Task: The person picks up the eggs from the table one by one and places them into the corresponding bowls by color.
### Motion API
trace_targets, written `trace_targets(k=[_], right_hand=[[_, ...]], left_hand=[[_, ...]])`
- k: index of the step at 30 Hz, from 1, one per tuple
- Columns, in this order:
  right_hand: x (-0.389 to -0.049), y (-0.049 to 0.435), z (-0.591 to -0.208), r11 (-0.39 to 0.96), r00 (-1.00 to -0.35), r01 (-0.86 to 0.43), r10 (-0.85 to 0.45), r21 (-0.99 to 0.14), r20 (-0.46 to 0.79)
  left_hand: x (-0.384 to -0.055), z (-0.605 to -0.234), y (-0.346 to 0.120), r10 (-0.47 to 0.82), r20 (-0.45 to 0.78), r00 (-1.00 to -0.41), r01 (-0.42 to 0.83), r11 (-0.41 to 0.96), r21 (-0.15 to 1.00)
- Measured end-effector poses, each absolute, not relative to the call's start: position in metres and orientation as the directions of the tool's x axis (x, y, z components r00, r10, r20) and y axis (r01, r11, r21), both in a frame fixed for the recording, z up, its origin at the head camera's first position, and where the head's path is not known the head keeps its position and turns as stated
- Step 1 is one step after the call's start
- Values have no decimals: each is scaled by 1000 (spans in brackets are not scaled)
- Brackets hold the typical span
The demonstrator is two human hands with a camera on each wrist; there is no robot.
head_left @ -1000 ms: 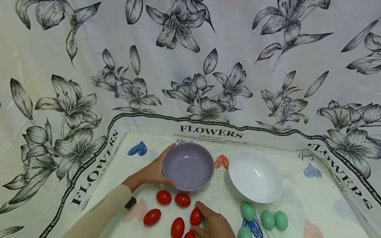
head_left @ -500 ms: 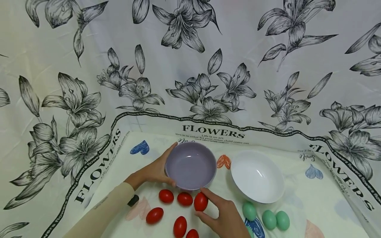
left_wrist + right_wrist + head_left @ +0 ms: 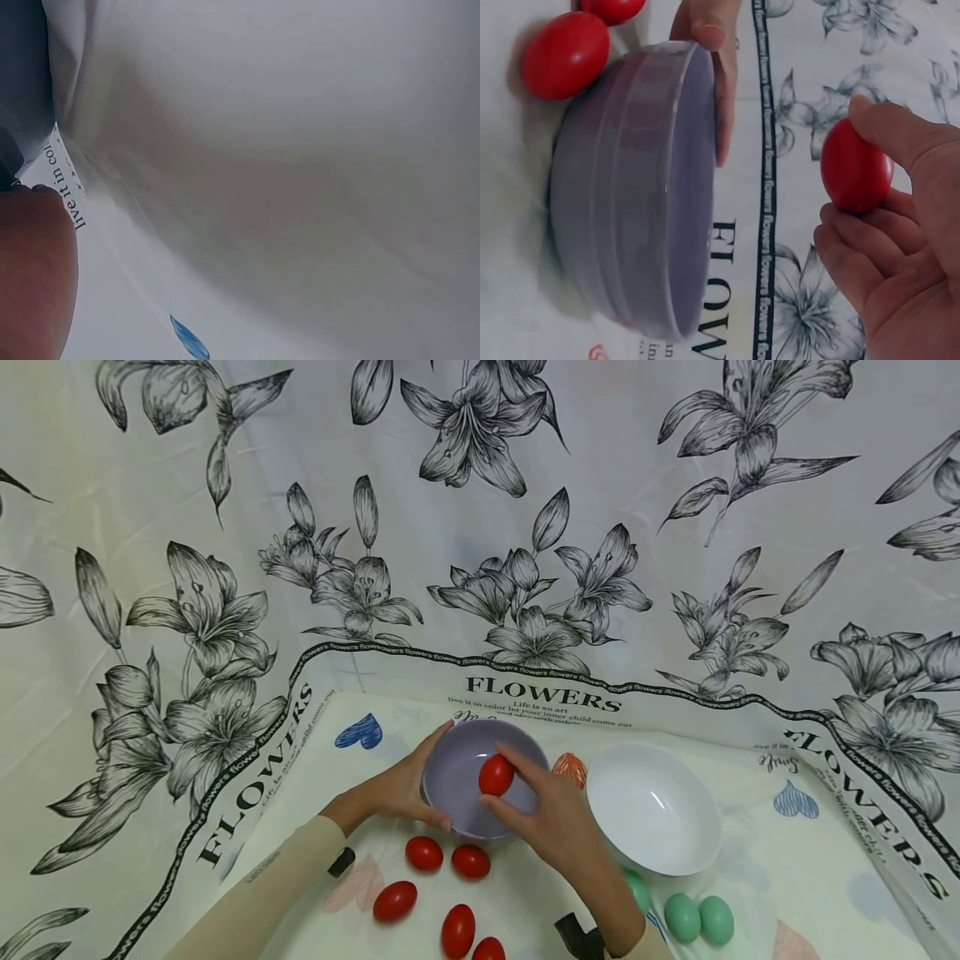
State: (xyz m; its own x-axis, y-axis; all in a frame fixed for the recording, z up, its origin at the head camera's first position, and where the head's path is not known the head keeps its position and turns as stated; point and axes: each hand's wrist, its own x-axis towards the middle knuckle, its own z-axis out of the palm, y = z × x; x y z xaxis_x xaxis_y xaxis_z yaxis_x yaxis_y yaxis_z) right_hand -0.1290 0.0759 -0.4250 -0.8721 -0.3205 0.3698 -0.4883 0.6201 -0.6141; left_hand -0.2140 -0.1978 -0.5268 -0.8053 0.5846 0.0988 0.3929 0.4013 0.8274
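1. Red eggs [image 3: 458, 932], 5 of them, lie nearest me on the pale tablecloth [image 3: 303, 793], spread out just this side of the purple bowl [image 3: 453, 777].
2. Green eggs [image 3: 682, 917] lie to my right; I count 3 in sight, 1 partly hidden behind my right arm.
3. My right hand [image 3: 551, 810] pinches 1 more egg, the held egg [image 3: 496, 774], between thumb and fingertips, above the purple bowl's opening and clear of its rim.
4. My left hand [image 3: 405, 785] is clamped on the purple bowl's left side, thumb at the near rim, fingers round the wall.
5. Just right of it stands the white bowl [image 3: 656, 810].
6. Farthest off rises the flower-printed backdrop [image 3: 465, 518].
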Motion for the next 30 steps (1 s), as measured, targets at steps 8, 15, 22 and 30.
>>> trace_targets(k=[8, 15, 22, 30], right_hand=[[-157, 47, -432, 588, -855, -518, -371, -622, 361], [-178, 32, -447, 623, -865, -497, -416, -604, 282], [-194, 27, -470, 677, -879, -466, -429, -570, 210], [-208, 20, -484, 695, -885, -443, -439, -566, 153]], left_hand=[[-214, -527, -198, 589, 80, -804, 399, 436, 806], [-214, -526, -199, 590, 63, -805, 391, 448, 804], [-212, -527, -200, 591, 45, -805, 390, 471, 791], [-214, -526, -198, 602, 57, -797, 381, 427, 820]])
